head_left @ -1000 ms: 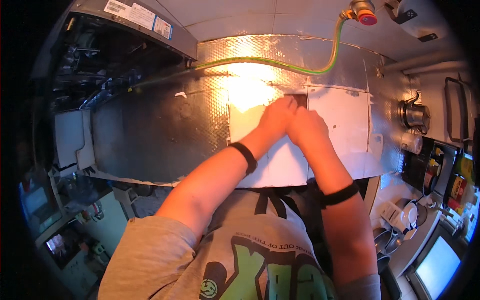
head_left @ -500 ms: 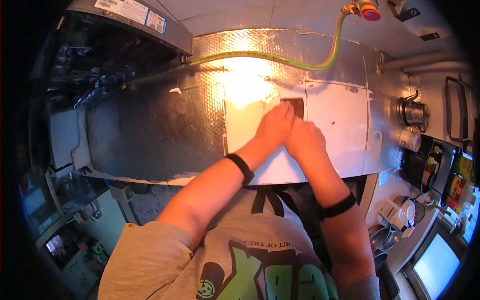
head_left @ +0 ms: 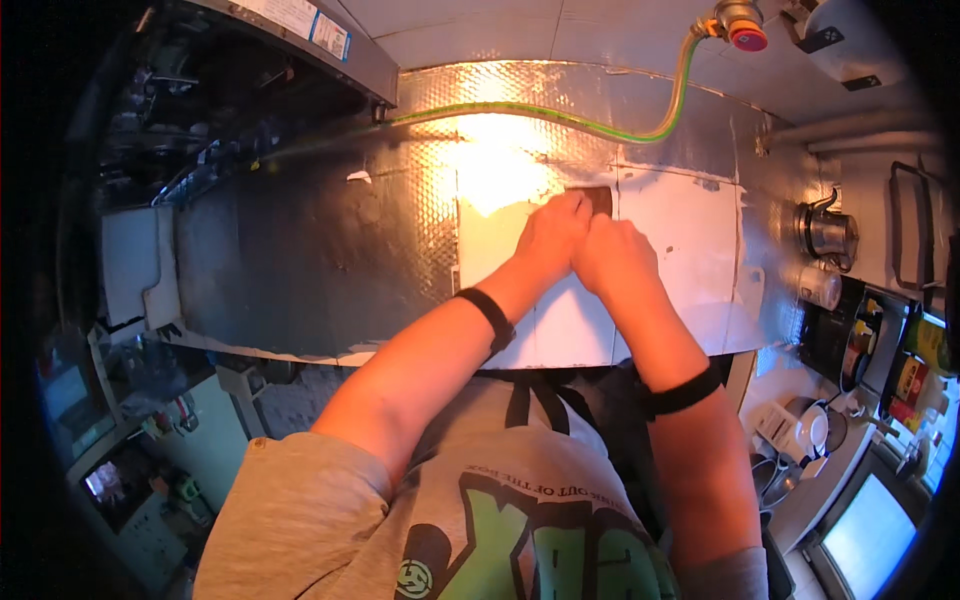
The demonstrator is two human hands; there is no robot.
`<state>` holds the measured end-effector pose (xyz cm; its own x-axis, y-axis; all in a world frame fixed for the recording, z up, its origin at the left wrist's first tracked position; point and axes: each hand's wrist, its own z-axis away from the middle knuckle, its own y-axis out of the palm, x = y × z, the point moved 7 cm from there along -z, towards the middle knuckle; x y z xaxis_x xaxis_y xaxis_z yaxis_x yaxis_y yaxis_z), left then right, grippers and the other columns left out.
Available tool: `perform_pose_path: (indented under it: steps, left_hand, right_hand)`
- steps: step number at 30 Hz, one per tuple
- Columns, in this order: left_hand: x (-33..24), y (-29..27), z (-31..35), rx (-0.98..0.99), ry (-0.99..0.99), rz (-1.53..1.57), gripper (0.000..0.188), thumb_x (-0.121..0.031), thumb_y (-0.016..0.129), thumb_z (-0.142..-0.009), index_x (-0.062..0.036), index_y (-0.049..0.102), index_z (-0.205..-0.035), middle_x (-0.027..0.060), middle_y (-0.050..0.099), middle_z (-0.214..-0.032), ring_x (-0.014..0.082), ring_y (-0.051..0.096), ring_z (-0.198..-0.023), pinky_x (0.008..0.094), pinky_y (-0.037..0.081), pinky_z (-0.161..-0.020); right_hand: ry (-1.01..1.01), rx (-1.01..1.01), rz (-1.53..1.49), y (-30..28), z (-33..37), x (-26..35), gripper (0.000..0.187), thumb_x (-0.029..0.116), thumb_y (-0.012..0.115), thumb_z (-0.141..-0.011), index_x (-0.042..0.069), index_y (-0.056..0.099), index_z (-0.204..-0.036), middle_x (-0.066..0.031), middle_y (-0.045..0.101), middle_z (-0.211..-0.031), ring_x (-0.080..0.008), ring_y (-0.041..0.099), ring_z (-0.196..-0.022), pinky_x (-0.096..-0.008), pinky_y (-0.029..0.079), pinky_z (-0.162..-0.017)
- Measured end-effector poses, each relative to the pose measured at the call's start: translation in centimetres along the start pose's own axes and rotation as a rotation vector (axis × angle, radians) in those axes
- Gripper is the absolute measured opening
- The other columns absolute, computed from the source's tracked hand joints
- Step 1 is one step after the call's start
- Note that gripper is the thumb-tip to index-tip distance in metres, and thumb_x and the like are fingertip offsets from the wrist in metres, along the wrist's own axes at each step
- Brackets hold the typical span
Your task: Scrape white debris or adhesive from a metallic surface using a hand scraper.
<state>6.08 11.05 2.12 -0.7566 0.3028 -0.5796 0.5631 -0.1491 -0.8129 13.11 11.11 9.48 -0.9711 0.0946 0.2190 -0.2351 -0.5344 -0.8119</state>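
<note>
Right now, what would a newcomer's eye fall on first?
Probably the glaring patch at the picture's upper middle. Below and right of it, the left hand and right hand sit close together beside a small dark rectangle. Above them, a green-edged hose curves to a red-ended fitting at upper right.

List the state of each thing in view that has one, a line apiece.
Left hand, fingers curled, any hold hidden
Right hand, fingers curled, any hold hidden
Dark patch, partly hidden by the hands
White surface, unevenly lit
Hose, joined to the valve
Black bands, worn around both forearms
</note>
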Motion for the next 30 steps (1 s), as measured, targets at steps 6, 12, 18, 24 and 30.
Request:
perform_pose_path:
  steps: [6,12,18,24,30]
  left_hand:
    - [0.9,0.4,-0.2,-0.092,0.025,-0.02,0.033,-0.015,0.059,-0.086,0.0038,0.062,-0.113,0.0219,0.064,-0.12,0.0351,0.064,-0.106,0.0403,0.056,-0.087]
    - [1.0,0.2,0.9,-0.036,-0.084,0.058,0.032,-0.011,0.06,-0.082,0.0047,0.063,-0.109,0.0218,0.063,-0.119,0.0322,0.065,-0.105,0.0383,0.057,-0.085]
    - [0.5,1.4,-0.3,0.048,0.03,-0.053,0.036,-0.02,0.058,-0.088,-0.0003,0.064,-0.118,0.0192,0.064,-0.12,0.0371,0.063,-0.109,0.0443,0.053,-0.091]
    - [0.0,-0.8,0.4,-0.099,0.046,0.041,0.028,-0.01,0.06,-0.081,0.0052,0.062,-0.105,0.0217,0.064,-0.11,0.0341,0.065,-0.1,0.0402,0.057,-0.084]
    - [-0.1,1.3,1.6,-0.112,0.144,-0.035,0.026,-0.011,0.06,-0.082,0.0046,0.062,-0.102,0.0198,0.062,-0.102,0.0342,0.064,-0.093,0.0407,0.057,-0.079]
  right_hand:
    - [0.026,-0.007,-0.043,1.4,-1.0,-0.4,0.028,0.018,0.055,-0.087,-0.002,0.07,-0.101,-0.0282,0.07,-0.103,-0.0427,0.068,-0.1,-0.0494,0.054,-0.089]
    - [0.05,0.063,0.001,1.9,0.3,-0.1,0.029,0.019,0.054,-0.088,-0.002,0.07,-0.101,-0.0279,0.07,-0.104,-0.0429,0.068,-0.1,-0.0485,0.055,-0.089]
    - [0.075,0.004,-0.04,1.0,-0.7,-1.3,0.03,0.019,0.054,-0.088,-0.001,0.071,-0.102,-0.0285,0.069,-0.104,-0.0429,0.068,-0.1,-0.0481,0.055,-0.088]
    - [-0.015,-0.021,0.004,1.5,0.1,-0.1,0.03,0.022,0.054,-0.088,-0.001,0.07,-0.099,-0.0289,0.07,-0.1,-0.0442,0.068,-0.098,-0.0487,0.055,-0.087]
    - [0.002,-0.071,-0.064,2.3,1.2,-0.9,0.03,0.022,0.054,-0.088,-0.001,0.07,-0.099,-0.0293,0.07,-0.099,-0.0448,0.068,-0.095,-0.0508,0.055,-0.085]
